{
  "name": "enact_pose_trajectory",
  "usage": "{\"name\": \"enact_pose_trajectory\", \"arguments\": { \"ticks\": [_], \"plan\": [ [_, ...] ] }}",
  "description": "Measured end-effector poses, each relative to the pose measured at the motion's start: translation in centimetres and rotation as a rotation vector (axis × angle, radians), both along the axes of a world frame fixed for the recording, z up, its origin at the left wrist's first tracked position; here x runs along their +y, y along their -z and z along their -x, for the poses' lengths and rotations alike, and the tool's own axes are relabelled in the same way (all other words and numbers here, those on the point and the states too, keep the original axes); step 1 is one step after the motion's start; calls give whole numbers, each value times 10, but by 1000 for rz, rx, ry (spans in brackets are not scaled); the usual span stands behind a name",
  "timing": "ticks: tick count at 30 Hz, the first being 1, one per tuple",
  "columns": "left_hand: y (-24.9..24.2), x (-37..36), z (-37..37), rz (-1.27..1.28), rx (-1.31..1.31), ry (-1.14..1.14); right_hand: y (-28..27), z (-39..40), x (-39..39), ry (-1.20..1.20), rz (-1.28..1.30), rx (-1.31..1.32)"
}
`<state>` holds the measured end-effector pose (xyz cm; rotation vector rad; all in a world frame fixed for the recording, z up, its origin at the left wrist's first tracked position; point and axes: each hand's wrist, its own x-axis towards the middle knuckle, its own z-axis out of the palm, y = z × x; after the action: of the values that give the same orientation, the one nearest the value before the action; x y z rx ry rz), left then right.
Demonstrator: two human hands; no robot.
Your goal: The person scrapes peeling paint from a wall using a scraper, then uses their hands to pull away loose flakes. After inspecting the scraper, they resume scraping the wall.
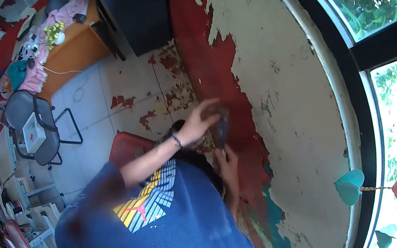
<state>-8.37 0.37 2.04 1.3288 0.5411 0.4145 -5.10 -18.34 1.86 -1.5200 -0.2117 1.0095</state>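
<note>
My left hand (197,126), with a dark band at the wrist, reaches up from the left with its fingers apart. Its fingertips are beside the upper end of a dark flat tool (222,128), which looks like a scraper; whether they touch it is blurred. Lower and to the right, my right hand (228,165) is closed around the tool's lower end. Both hands are in front of the wall's peeling red paint (208,67), above my blue shirt.
Bare plaster (294,125) and a window with hanging paper hearts (348,186) are on the right. At the left stand a wooden desk (75,52) and a grey chair (46,142) with a white box. A red seat (125,147) is near my left forearm. Paint flakes mark the tiles.
</note>
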Motion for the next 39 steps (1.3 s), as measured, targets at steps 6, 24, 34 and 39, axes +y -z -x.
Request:
{"name": "enact_pose_trajectory", "arguments": {
  "ticks": [6, 24, 34, 39],
  "plan": [
    [37, -12, 40, 74, -13, -91, 35, 16, -30, -97, 1, 180],
    [86, 102, -230, -605, -114, -639, -17, -18, -99, 109, 209, -285],
    [12, 107, -172, -1120, -269, -325, -44, -49, 20, 95, 109, -179],
    [156, 178, -135, -522, 483, 96, -42, -61, 82, 118, 104, -89]
  ]
}}
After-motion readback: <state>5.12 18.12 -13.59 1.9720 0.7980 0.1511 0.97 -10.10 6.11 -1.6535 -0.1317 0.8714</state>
